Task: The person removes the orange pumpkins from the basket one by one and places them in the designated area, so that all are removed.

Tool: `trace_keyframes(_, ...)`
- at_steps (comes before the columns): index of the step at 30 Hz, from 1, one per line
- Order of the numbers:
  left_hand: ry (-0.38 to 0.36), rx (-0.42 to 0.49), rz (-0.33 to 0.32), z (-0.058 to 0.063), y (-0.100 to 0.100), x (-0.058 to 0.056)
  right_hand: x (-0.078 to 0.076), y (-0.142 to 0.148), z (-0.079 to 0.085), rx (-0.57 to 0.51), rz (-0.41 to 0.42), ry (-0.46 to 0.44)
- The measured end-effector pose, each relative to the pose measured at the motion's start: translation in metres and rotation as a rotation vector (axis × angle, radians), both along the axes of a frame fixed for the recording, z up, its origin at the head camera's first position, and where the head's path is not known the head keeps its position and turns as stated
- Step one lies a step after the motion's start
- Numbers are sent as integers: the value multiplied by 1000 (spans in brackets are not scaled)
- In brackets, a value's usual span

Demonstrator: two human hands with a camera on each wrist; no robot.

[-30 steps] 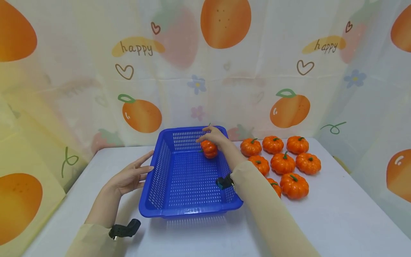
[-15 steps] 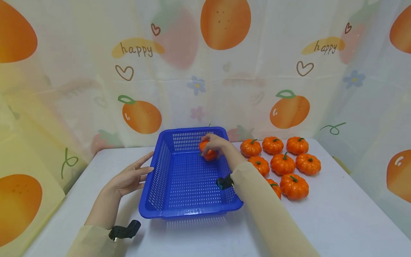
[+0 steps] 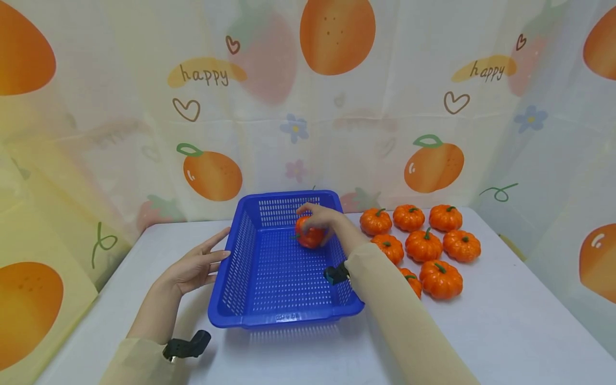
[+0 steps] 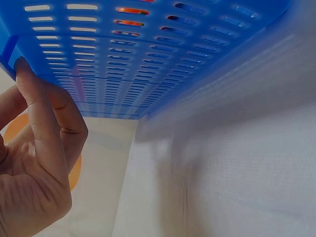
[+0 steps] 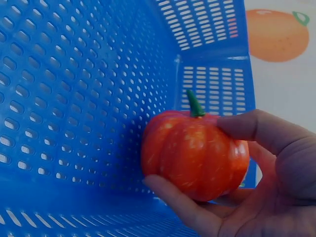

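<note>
A blue perforated plastic basket (image 3: 284,272) stands on the white table in the head view. Inside it, near the back right, is a small orange-red pumpkin (image 5: 192,153) with a short green stem. My right hand (image 3: 321,218) reaches in over the right side and grips this pumpkin, thumb and fingers spread around it in the right wrist view. My left hand (image 3: 194,263) is at the basket's left side, its fairly straight fingers touching near the rim. In the left wrist view the left fingertips (image 4: 22,64) meet the basket's edge.
Several orange pumpkins (image 3: 423,245) with green stems stand in rows on the table (image 3: 510,321), right of the basket. One nearer pumpkin (image 3: 410,280) is partly hidden by the right sleeve. A fruit-printed curtain (image 3: 385,123) hangs behind and around the table.
My right hand has come down from above the pumpkin and taken hold of it. The pumpkin has shifted slightly left and nearer, its stem turned. My left hand and the basket hold still.
</note>
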State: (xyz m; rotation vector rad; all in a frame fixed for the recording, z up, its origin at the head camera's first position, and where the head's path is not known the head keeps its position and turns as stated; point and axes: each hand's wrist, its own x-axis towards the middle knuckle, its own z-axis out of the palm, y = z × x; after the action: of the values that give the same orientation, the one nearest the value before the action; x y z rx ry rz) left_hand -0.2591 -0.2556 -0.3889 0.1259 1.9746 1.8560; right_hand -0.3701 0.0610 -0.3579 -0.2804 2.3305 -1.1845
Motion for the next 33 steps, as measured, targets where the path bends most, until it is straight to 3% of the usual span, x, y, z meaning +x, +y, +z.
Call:
trace_keyframes(5,2,0,2,0,1,0,-3,1,-1,-53,6,-2)
trace_keyframes(17,-10,18,-6,0,0,-1,-6,-2,7,-373,-106,-58)
trace_keyframes(24,3,7,-10,-1,0,-2,-8,-2,17,-413,-96,-33)
trace_keyframes(33,3,5,-5,-1,0,-2,-11,9,46,-429,-55,11)
